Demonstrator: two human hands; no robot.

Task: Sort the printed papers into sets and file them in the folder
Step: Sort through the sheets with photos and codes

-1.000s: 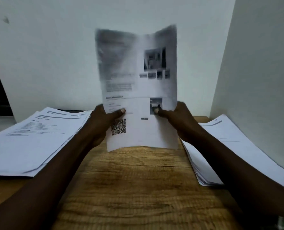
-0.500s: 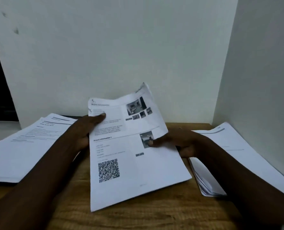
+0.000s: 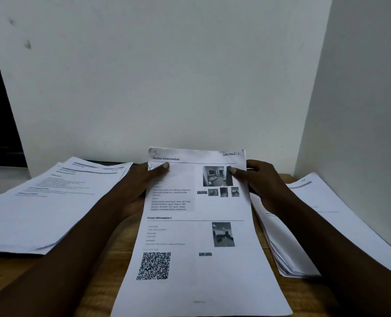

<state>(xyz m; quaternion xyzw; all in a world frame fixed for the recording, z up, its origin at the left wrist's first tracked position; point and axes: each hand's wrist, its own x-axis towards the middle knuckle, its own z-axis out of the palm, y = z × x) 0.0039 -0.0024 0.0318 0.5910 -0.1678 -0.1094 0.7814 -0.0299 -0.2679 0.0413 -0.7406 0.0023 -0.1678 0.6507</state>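
Left hand [image 3: 141, 186] and right hand [image 3: 262, 184] pinch the sheet [image 3: 196, 227] by its top corners, so read the handwritten label [image 3: 231, 154] above the right thumb before stacking!

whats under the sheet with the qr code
Bare wooden table shows beside the sheet, so likely that. The left hand and right hand grip it near the top, thumbs on top, fingers hidden beneath. Whether more pages lie under it cannot be seen.
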